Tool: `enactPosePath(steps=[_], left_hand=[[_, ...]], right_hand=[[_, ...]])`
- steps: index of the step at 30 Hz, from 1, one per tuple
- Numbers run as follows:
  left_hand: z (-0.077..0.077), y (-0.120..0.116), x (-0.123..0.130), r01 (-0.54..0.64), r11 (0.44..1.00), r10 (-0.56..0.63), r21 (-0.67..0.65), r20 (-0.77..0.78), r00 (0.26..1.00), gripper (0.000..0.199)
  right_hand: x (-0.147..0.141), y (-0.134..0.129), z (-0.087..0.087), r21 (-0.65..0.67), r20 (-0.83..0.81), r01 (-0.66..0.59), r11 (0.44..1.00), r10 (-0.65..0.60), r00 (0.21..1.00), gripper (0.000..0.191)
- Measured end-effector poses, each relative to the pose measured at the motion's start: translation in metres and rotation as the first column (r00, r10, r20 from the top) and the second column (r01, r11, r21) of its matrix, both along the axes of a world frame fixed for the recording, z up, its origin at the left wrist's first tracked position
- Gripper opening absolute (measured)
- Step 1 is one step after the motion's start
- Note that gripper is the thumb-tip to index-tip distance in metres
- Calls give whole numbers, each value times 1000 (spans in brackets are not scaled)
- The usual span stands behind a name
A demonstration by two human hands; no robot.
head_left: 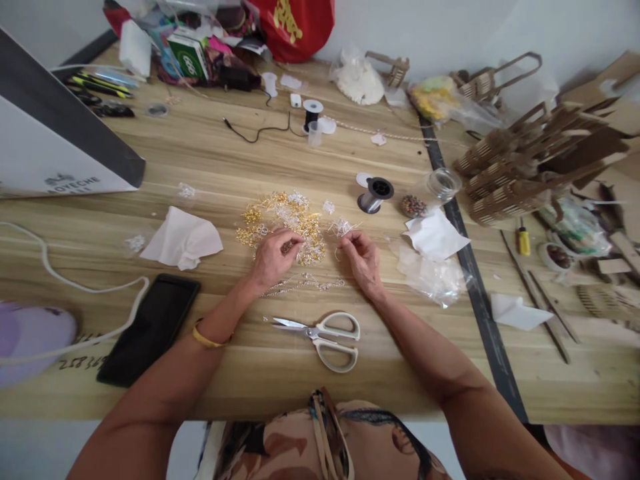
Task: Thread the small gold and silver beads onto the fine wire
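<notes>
Left hand (pixel 275 257) and right hand (pixel 362 259) pinch closed, contents unclear; gold pieces (pixel 303 224), scissors (pixel 312 332) and spool (pixel 372 199) lie near

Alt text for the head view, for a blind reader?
The left hand is at a pile of small gold and silvery pieces on a wooden table, the right hand beside a smaller silvery heap; anything pinched is too small to tell. Open scissors lie nearer the camera, a black device to their left.

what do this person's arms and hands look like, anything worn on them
The left arm and right arm show no sleeves. A gold-coloured bangle circles the left one only. The left hand and right hand wear no gloves.
</notes>
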State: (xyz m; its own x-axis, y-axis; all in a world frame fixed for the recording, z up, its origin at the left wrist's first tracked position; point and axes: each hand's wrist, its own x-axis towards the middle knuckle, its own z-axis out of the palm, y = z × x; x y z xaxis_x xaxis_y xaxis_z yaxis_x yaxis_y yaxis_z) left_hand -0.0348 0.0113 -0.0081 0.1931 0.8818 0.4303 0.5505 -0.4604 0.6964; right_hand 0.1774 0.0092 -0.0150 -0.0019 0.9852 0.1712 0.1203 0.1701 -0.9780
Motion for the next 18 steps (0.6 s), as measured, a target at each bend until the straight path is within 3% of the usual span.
enactPosePath(steps=[10, 18], left_hand=[[-2, 6, -7, -10, 999, 7, -41, -72, 997, 5], [1, 7, -11, 2, 994, -15, -113, -118, 993, 5]], right_hand=[[-3, -8, -1, 268, 330, -177, 947, 82, 940, 15], [-3, -10, -3, 363, 453, -290, 886, 104, 885, 10]])
